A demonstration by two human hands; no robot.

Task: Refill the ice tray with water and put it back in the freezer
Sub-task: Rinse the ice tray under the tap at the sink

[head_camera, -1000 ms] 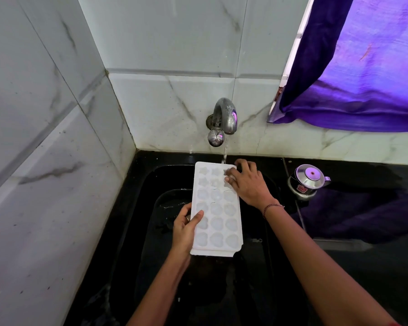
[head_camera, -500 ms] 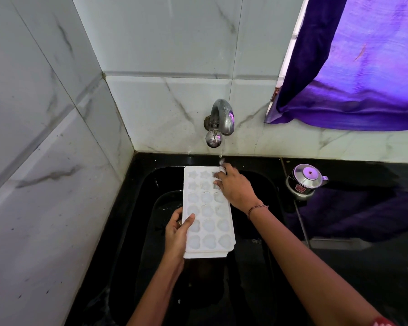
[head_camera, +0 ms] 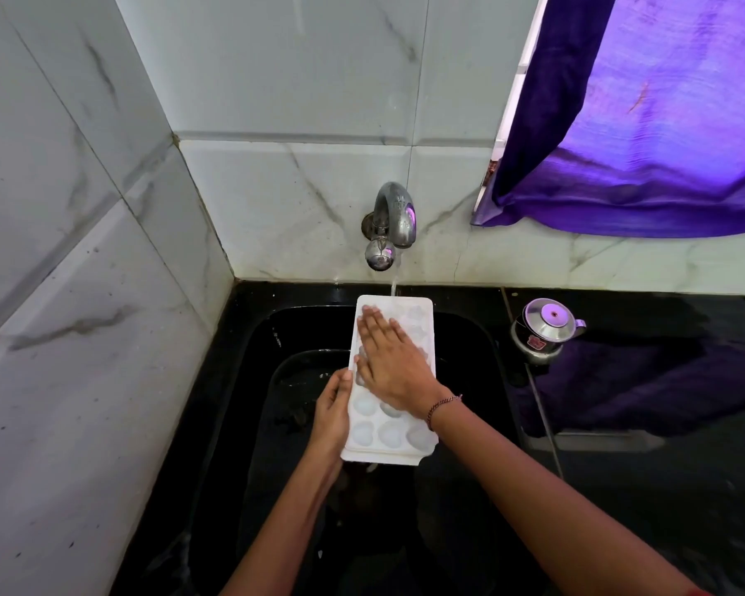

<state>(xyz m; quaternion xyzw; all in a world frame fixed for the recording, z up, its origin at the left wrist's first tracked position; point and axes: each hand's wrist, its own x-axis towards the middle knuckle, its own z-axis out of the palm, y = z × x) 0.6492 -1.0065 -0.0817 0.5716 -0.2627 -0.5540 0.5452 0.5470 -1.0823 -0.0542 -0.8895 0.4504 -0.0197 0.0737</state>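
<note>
A white ice tray (head_camera: 390, 432) with shaped cells is held over the black sink (head_camera: 461, 337). Its far end sits under a thin stream of water from the chrome wall tap (head_camera: 391, 221). My left hand (head_camera: 333, 406) grips the tray's left long edge, thumb on top. My right hand (head_camera: 390, 359) lies flat across the tray's upper cells with straight fingers pointing toward the tap. The cells under that palm are hidden.
Marble-look tiled walls close in at the left and back. A small steel pot with a lid (head_camera: 543, 329) stands on the black counter to the right of the sink. A purple curtain (head_camera: 646, 122) hangs at the upper right.
My right hand left the tray's far right corner and now lies flat over the cells. The tray sits a little more to the left under the stream.
</note>
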